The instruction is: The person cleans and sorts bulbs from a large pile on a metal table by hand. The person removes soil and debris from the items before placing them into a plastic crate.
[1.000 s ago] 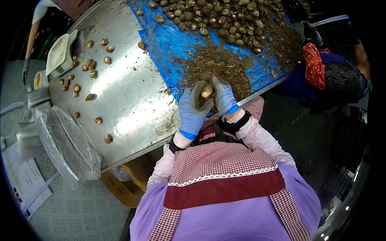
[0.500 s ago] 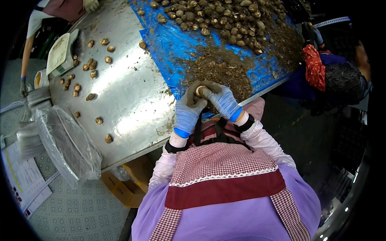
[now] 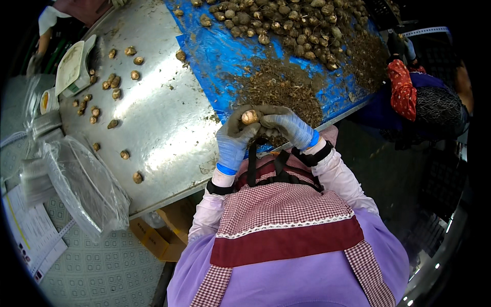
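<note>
Both my hands wear blue gloves with dark, soiled fingertips. My left hand (image 3: 232,142) and my right hand (image 3: 287,127) meet over the near edge of the blue tarp (image 3: 220,51), together gripping one small round tan bulb (image 3: 250,117). Just beyond them lies a mound of brown peelings and dirt (image 3: 280,88). A big heap of unpeeled brown bulbs (image 3: 286,23) fills the far part of the tarp. Cleaned bulbs (image 3: 110,84) lie scattered on the shiny metal table (image 3: 158,128) to my left.
A white scale (image 3: 71,66) sits at the table's far left. Clear plastic bags (image 3: 84,187) hang off its near left edge. A cardboard box (image 3: 158,235) stands under the table. Another person in a red sleeve (image 3: 404,89) works at the right.
My hands have lifted slightly off the peelings and turned the bulb between them; my right hand has shifted further over it. The rest stays as before.
</note>
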`<state>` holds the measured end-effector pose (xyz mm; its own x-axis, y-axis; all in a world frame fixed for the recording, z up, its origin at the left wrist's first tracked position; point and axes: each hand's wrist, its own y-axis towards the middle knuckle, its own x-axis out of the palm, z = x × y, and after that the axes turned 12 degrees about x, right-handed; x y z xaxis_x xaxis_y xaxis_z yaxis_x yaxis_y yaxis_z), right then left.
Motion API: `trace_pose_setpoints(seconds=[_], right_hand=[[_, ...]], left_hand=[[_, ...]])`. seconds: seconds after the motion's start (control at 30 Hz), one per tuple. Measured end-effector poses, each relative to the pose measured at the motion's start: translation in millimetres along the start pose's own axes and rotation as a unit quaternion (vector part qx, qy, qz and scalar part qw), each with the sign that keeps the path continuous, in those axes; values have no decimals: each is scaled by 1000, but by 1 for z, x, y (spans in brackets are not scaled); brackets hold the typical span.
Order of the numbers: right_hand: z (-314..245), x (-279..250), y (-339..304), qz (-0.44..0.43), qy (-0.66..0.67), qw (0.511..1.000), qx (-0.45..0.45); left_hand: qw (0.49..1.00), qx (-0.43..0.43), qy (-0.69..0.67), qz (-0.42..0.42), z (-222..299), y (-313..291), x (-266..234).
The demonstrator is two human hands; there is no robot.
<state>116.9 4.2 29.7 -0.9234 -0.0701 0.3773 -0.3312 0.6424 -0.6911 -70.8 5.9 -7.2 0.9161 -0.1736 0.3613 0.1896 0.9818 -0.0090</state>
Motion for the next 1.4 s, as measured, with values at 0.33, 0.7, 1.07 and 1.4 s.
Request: trace_pose_setpoints(seconds=[0.33,0.7,1.07,1.4], right_hand=[[3,2,15,23,102,994,18],[2,-13,54,188,71,977,78],[-34,-35,69,131,-63,989,-34],[-85,-143,183,448,-333,812,-170]], left_hand=[[998,-20,64,-18,14,16,4],[992,-52,60,-97,-20,25,0],[990,-125,-52,38,-19,63,-12],[910,21,87,404,7,128,-176]])
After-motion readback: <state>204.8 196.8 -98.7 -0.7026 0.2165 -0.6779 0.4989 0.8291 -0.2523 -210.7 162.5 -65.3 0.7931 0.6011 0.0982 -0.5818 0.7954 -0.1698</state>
